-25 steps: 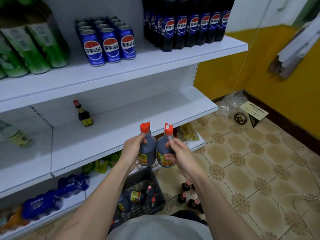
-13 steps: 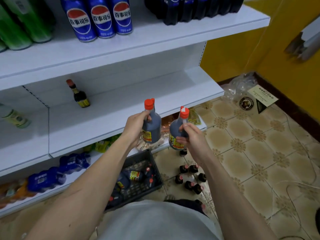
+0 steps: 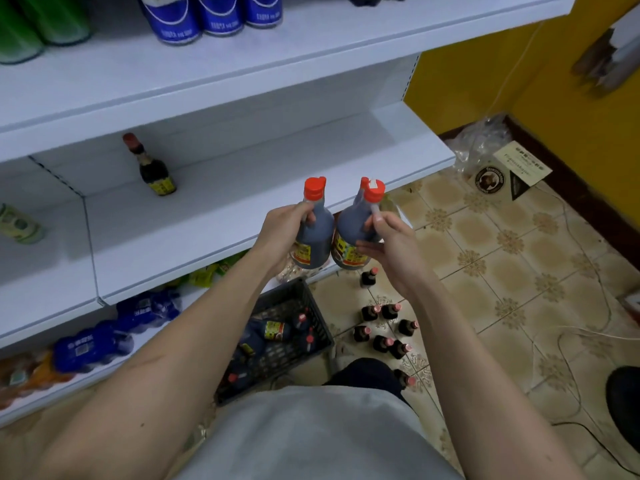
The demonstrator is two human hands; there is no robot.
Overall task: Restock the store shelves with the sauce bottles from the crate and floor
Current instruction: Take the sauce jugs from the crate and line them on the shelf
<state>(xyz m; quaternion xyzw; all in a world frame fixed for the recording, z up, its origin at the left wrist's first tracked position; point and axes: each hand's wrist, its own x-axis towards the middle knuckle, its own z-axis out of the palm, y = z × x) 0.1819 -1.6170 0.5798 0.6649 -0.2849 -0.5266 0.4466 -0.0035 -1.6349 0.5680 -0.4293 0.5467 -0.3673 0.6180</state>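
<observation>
Drawn closer since a second ago: left hand (image 3: 282, 230) gripping left bottle (image 3: 311, 237), right hand (image 3: 388, 244) gripping right bottle (image 3: 353, 233); now touching. Middle shelf (image 3: 242, 202) at 12 o'clock, nearer; placing looks imminent.

We hold two sauce bottles side by side before the middle shelf (image 3: 242, 209): our left hand (image 3: 280, 233) grips the left bottle (image 3: 311, 237), our right hand (image 3: 388, 251) the right bottle (image 3: 349, 233), their bodies touching or nearly so. Both have red caps. On the shelf stands a small bottle (image 3: 154, 168). Below, the crate (image 3: 294, 341) holds more bottles, lying down. Just right of it, small floor bottles (image 3: 384, 327) stand clustered on the tiles.
</observation>
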